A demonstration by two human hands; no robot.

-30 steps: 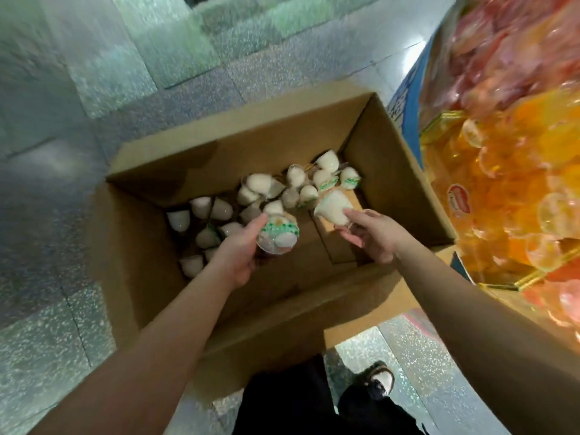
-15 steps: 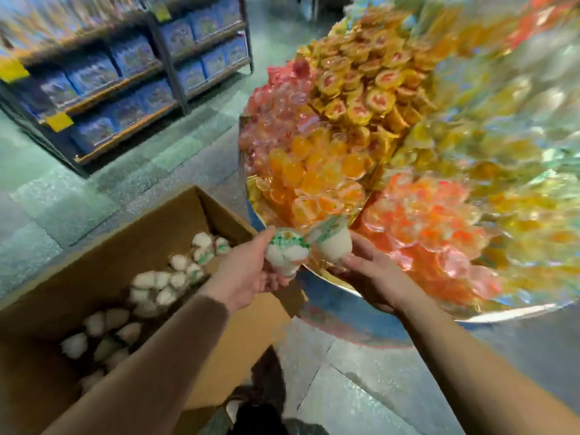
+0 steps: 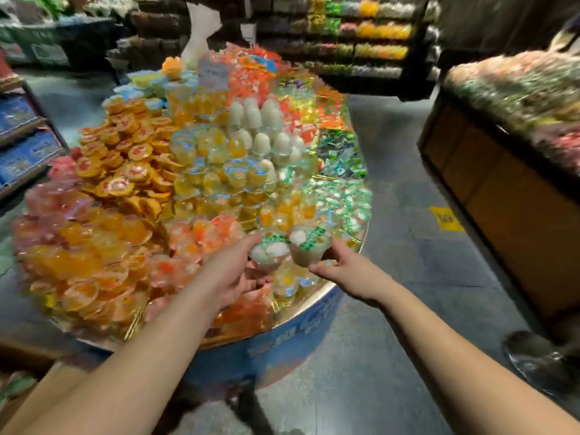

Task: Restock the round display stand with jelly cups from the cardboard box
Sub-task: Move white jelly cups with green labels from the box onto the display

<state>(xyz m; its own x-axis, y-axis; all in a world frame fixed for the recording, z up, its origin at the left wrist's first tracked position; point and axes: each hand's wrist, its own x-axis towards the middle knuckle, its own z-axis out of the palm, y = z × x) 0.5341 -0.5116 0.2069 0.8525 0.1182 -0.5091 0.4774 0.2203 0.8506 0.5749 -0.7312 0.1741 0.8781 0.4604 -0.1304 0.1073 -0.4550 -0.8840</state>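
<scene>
Holding 2 jelly cups upright, lids up — left hand grip on left cup, right hand on right cup.

A shop, most likely a supermarket or a sweets store. In the middle, a round display stand with a blue base, piled high with packaged jelly cups sorted by colour, and a small price sign near its top. Behind and at the left, long shelves full of bright packaged goods, another heaped display counter at the right, a yellow marker on the grey tiled floor.
</scene>
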